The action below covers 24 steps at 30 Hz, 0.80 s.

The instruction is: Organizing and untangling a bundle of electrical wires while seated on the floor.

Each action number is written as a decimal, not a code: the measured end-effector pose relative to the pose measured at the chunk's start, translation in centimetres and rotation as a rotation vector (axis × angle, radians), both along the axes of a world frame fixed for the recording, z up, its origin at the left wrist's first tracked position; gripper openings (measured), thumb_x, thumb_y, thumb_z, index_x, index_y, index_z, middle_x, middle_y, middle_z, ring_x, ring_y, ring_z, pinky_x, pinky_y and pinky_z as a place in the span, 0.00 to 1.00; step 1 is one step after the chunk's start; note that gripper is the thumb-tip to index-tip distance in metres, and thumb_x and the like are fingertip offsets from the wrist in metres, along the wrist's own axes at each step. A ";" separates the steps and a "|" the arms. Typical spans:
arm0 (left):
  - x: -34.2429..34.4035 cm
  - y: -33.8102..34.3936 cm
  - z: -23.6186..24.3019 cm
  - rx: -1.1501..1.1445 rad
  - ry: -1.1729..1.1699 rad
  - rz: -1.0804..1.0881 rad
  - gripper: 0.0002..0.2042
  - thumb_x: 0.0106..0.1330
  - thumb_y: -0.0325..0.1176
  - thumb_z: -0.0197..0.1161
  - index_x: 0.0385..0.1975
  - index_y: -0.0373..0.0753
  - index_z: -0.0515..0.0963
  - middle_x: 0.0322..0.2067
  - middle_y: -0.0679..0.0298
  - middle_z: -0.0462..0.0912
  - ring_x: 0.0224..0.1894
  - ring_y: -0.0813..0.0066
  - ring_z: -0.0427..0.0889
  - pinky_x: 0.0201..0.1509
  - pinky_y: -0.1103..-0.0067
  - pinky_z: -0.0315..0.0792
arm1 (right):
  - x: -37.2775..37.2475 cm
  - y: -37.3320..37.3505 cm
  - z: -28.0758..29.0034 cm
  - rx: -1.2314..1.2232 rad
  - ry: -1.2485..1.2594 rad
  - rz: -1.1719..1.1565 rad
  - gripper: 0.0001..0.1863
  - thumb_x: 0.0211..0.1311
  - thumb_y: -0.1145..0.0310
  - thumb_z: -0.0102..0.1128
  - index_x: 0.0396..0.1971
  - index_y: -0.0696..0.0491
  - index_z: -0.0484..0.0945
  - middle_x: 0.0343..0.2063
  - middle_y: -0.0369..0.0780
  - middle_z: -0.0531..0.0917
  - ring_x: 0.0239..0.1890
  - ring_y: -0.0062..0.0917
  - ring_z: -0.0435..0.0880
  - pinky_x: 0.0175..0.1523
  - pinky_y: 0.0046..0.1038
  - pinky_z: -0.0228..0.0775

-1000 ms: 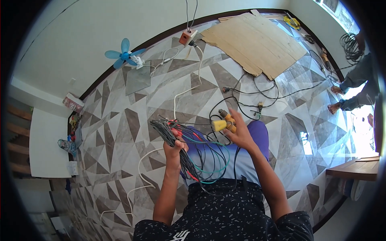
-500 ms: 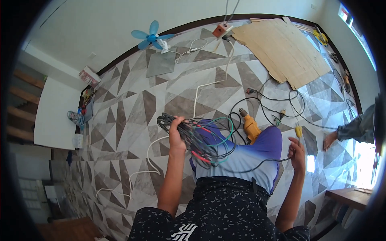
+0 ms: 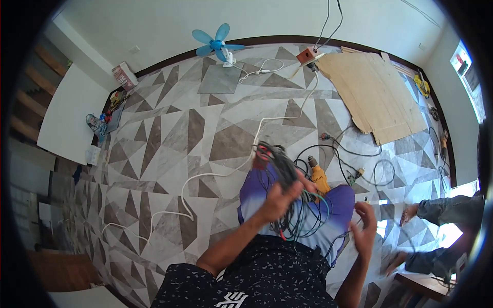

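My left hand (image 3: 281, 199) is wrapped around a bundle of black cable (image 3: 281, 167), held above my lap and smeared by motion. Loops of black, green and red wire (image 3: 308, 218) hang from it over my purple and white shorts. Out to the right, my right hand (image 3: 363, 226) is raised with its fingers apart and slightly bent, and I see nothing in its grip. A dark strand of cable runs across my lap toward it. Just beyond my right knee lies a yellow-orange power drill (image 3: 319, 177), partly hidden by cable and shorts.
Black cords with plugs (image 3: 355, 174) curl on the tiles near the drill. A white cord (image 3: 215, 175) winds across the floor to an orange outlet box (image 3: 307, 56). Beyond are cardboard (image 3: 377, 97) and a blue fan (image 3: 216, 45). Another person's bare foot (image 3: 408, 214) is at right.
My left hand has swung right and inward with the cable bundle. My right hand has lowered and opened, and the yellow plug it held is out of its fingers. The other person has stepped closer.
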<state>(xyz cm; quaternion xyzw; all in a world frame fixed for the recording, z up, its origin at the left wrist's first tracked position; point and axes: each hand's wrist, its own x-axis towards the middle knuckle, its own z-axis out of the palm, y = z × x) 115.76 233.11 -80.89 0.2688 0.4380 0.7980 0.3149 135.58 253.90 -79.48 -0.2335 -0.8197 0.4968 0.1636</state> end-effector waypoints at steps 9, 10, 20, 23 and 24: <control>4.8 4.4 6.7 -0.301 0.802 -0.216 0.37 0.67 0.53 0.55 0.65 0.32 0.51 0.67 0.45 0.52 0.72 0.50 0.49 0.72 0.63 0.47 | -2.5 -5.1 2.4 -0.160 0.178 0.034 0.30 0.45 0.69 0.72 0.49 0.61 0.71 0.37 0.39 0.79 0.38 0.24 0.79 0.44 0.26 0.72; 4.7 4.3 7.1 -0.354 0.816 -0.327 0.41 0.65 0.56 0.57 0.66 0.32 0.50 0.68 0.44 0.49 0.72 0.50 0.48 0.72 0.65 0.47 | -2.3 -4.7 2.6 -0.244 0.217 -0.015 0.26 0.45 0.71 0.71 0.46 0.60 0.73 0.33 0.38 0.80 0.34 0.23 0.80 0.40 0.25 0.73; -1.7 0.6 6.0 -0.278 0.850 0.226 0.15 0.59 0.35 0.66 0.44 0.37 0.79 0.42 0.59 0.83 0.52 0.58 0.79 0.60 0.68 0.69 | 4.9 4.6 -0.7 -0.665 0.560 0.200 0.31 0.28 0.83 0.61 0.44 0.64 0.69 0.17 0.44 0.77 0.16 0.34 0.76 0.28 0.40 0.73; -1.4 2.5 5.5 -0.438 1.031 -0.108 0.21 0.56 0.38 0.67 0.49 0.38 0.76 0.46 0.59 0.82 0.49 0.61 0.81 0.60 0.67 0.69 | 5.4 4.6 -0.5 -0.746 0.607 0.265 0.32 0.28 0.80 0.62 0.44 0.66 0.67 0.16 0.45 0.76 0.17 0.36 0.78 0.27 0.37 0.74; -1.4 2.9 5.5 -0.432 1.027 -0.108 0.21 0.56 0.38 0.67 0.49 0.38 0.76 0.46 0.59 0.82 0.49 0.61 0.81 0.60 0.67 0.69 | 6.2 4.7 -0.7 -0.741 0.603 0.262 0.32 0.28 0.80 0.62 0.44 0.66 0.67 0.16 0.45 0.76 0.17 0.36 0.78 0.27 0.37 0.74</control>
